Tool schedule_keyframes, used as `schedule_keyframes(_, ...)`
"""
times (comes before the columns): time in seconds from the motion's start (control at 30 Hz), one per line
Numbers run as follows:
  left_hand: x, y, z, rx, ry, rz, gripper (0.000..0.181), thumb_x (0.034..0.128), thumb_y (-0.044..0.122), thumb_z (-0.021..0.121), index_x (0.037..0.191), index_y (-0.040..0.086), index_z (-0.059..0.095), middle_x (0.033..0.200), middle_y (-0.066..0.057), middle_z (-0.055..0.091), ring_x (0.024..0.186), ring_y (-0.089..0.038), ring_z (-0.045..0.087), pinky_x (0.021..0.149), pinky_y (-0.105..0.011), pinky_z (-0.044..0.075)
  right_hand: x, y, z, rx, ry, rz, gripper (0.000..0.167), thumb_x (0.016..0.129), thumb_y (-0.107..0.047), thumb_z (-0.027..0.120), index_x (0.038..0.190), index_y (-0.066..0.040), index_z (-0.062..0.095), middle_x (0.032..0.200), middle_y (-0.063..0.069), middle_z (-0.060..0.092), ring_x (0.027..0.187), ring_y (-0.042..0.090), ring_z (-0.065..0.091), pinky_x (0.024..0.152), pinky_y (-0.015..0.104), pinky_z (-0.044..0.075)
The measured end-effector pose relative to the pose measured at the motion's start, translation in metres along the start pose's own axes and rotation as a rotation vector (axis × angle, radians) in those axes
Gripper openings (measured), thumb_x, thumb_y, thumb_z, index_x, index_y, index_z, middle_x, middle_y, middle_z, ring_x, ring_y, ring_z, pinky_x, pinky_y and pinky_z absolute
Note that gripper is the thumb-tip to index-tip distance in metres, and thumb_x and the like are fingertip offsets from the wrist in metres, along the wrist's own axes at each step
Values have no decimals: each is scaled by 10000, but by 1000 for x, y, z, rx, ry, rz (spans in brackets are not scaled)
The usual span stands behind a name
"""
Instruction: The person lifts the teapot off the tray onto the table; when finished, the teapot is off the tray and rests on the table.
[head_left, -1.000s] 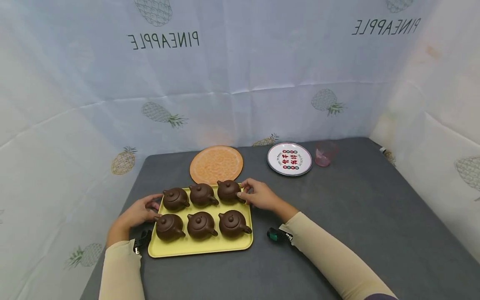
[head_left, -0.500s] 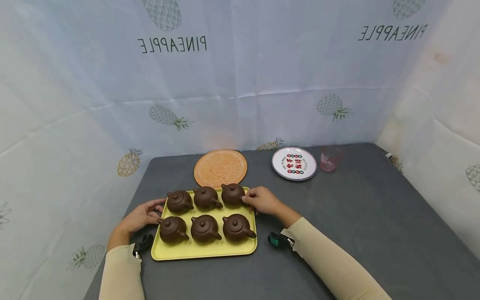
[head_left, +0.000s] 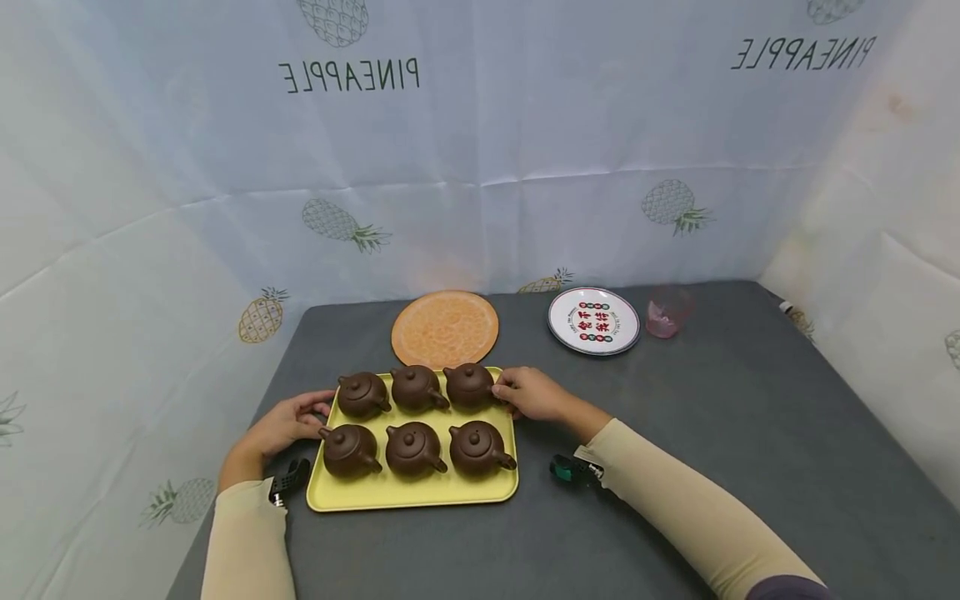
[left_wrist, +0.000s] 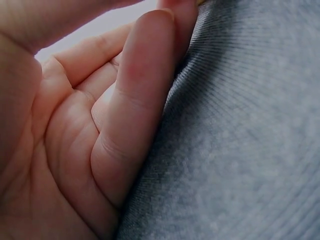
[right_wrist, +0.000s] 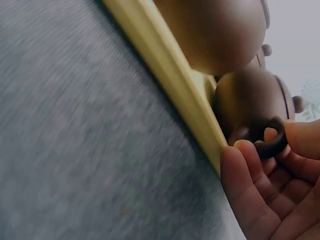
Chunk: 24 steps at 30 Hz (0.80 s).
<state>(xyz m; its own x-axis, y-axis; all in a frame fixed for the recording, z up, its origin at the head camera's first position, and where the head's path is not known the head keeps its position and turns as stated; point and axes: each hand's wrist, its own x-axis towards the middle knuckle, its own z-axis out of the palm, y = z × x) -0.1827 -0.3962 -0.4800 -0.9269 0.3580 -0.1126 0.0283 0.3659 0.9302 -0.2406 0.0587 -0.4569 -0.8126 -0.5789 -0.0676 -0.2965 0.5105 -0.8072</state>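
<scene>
Low and left of centre in the frame, we seem to be aligning the upper-right teapot point(head_left: 468, 386) on the yellow tray point(head_left: 412, 497), right hand point(head_left: 534, 393) clamped on its handle point(right_wrist: 272, 147), left hand point(head_left: 288, 425) beside the tray, hold unclear, gentle release likely needed next.

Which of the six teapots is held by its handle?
The far row's rightmost teapot: the right grip pinches its handle; no other handle is held.
</scene>
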Motion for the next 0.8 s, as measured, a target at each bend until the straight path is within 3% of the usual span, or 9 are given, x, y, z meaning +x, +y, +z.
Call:
schedule_keyframes(0.2,0,0,0,-15,-14,3,670,876,-70,637,1433,-176,280,1105,-244,520,799,-151,644,708,-287,530,-6,5,-7,108,-41,9,224,1032,-193,502,956,-10,606,842,108,604,719,198,623,601,331,548)
schedule_keyframes(0.4,3,-1,-2,-19,-8,18,644,873,-104,608,1431,-171,292,1100,-246,521,808,-152,653,709,-283,531,-15,4,-21,166,-29,-34,227,1029,-172,506,972,27,599,891,142,601,758,243,648,662,355,555)
schedule_keyframes(0.6,3,-2,-3,0,-14,-2,646,871,-100,605,1433,-166,295,1111,-252,524,815,-161,655,716,-284,528,-26,12,-32,218,-18,-71,253,1030,-166,502,1024,66,603,990,227,599,834,284,653,724,367,553)
schedule_keyframes(0.8,3,-4,-3,21,7,-38,662,883,-12,669,1438,-133,330,1112,-215,535,817,-172,658,725,-282,526,-41,24,-41,223,20,-83,243,1030,-155,500,1010,66,600,982,207,603,838,306,657,720,366,552)
